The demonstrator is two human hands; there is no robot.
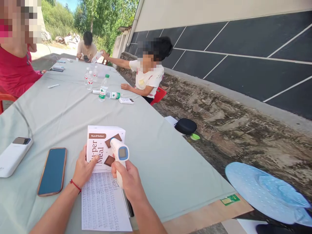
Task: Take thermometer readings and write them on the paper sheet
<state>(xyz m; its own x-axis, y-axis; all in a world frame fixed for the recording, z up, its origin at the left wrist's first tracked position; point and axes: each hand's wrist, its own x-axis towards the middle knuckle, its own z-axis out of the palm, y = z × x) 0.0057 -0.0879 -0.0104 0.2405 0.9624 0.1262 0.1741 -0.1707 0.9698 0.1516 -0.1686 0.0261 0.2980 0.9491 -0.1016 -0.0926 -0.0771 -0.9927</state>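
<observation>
My left hand (84, 167) grips the left side of a white NutriMotion meal box (97, 148), thumb across its front. Brown squares are printed on the box, which is over the top of a handwritten sheet (102, 204). My right hand (129, 178) is wrapped around the handle of a white infrared thermometer (116, 144). Its blue-framed screen faces me, and its front end is over the box's printed face. A dark pen-like object (129, 204) lies partly hidden by my right forearm. Left of my left hand is a smartphone (52, 171) in a brown case.
A white power bank (15, 156) with a cable lies at the left. Several water bottles (103, 88) are farther along the cloth-covered table (170, 182). Three people sit around it; one on the right (148, 71) holds out a bottle. A blue hat (263, 191) is beyond the right edge.
</observation>
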